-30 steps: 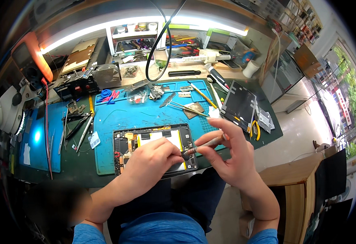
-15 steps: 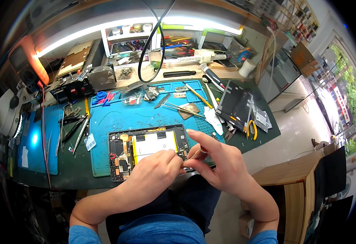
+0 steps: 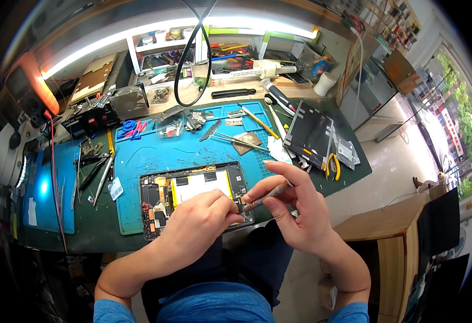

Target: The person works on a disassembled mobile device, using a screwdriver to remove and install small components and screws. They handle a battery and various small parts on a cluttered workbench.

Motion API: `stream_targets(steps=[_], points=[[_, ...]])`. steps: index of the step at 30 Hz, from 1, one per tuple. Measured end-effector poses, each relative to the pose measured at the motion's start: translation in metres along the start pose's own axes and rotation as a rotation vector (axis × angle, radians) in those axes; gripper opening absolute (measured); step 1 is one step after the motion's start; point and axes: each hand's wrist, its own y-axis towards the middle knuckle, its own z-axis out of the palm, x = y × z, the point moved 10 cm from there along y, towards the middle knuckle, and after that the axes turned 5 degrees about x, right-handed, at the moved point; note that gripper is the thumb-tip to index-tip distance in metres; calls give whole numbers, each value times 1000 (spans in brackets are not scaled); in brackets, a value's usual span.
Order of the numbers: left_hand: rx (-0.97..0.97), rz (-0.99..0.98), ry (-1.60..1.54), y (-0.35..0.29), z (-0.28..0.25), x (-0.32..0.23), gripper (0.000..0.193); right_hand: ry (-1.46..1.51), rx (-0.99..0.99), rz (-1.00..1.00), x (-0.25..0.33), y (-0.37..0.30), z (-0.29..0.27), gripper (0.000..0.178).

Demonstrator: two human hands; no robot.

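Observation:
An opened tablet (image 3: 240, 183) lies on the blue work mat (image 3: 193, 148), its inside facing up. A large white battery (image 3: 198, 185) with yellow edges fills its middle. My left hand (image 3: 195, 218) covers the tablet's near side, its fingers pressed together at the lower right part; whatever they pinch is hidden. At the tablet's right end, my right hand (image 3: 300, 210) grips a slim pen-like tool (image 3: 271, 195) between thumb and fingers. The tool slants down to the left, its tip close to my left fingertips. Its exact kind is not clear.
A dark screen panel (image 3: 309, 134) and yellow-handled pliers (image 3: 333, 167) lie to the right. Tweezers (image 3: 241, 141) and a yellow stick (image 3: 260, 121) rest beyond the tablet. At left are more hand tools (image 3: 104, 177). A black cable loop (image 3: 177, 81) hangs overhead.
My right hand has drawn slightly right and its fingers have opened up around the tool, now showing more of it. My left hand stays at the tablet. The whole view has shifted slightly.

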Motion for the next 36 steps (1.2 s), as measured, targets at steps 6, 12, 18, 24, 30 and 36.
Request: stream_targets(steps=[6, 12, 18, 24, 30, 36], points=[[-3, 35, 75, -3, 10, -4, 19, -212, 46, -100, 8, 0, 7, 64], [36, 16, 32, -2, 15, -5, 29, -210, 7, -62, 2, -8, 0, 65], [4, 98, 226, -10, 19, -14, 65, -157, -143, 6, -18, -19, -25, 60], [57, 139, 390, -22, 40, -13, 69, -172, -160, 22, -27, -15, -33, 58], [86, 154, 401, -21, 38, -12, 59, -242, -87, -45, -27, -10, -20, 60], [77, 152, 384, -20, 37, -10, 53, -241, -16, -37, -31, -6, -13, 59]])
